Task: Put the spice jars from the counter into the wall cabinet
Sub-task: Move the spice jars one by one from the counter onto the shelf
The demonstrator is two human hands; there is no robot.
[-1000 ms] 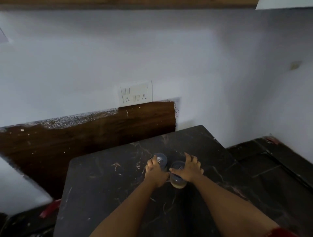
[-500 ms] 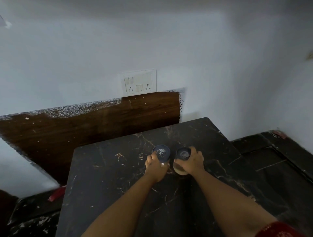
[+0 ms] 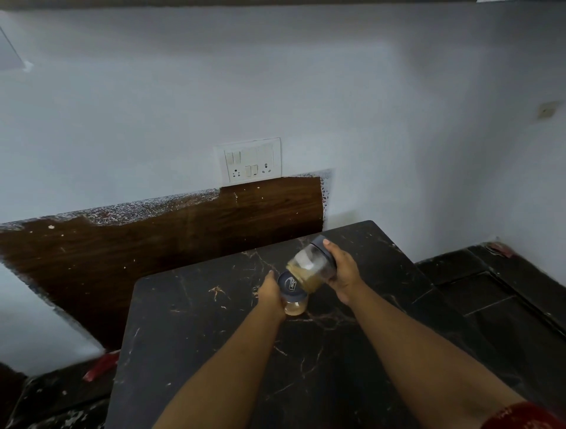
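Note:
Two clear spice jars with dark blue lids hold tan powder. My right hand (image 3: 344, 272) grips one jar (image 3: 309, 266), lifted off the black marble counter (image 3: 199, 321) and tipped on its side, lid toward the wall. Below it, my left hand (image 3: 271, 295) holds the second jar (image 3: 292, 298) upright, at or just above the counter; its lid faces up and is partly covered by the tilted jar. The wall cabinet shows only as a dark strip (image 3: 275, 2) along the top edge.
A white switch and socket plate (image 3: 249, 160) sits on the pale wall above a brown wooden backsplash (image 3: 153, 238). A lower dark ledge (image 3: 490, 291) runs to the right of the counter. Something red (image 3: 101, 366) lies at the counter's lower left.
My right hand has raised its jar off the counter and tilted it sideways. My left hand has closed around the other jar. The view has tilted up slightly.

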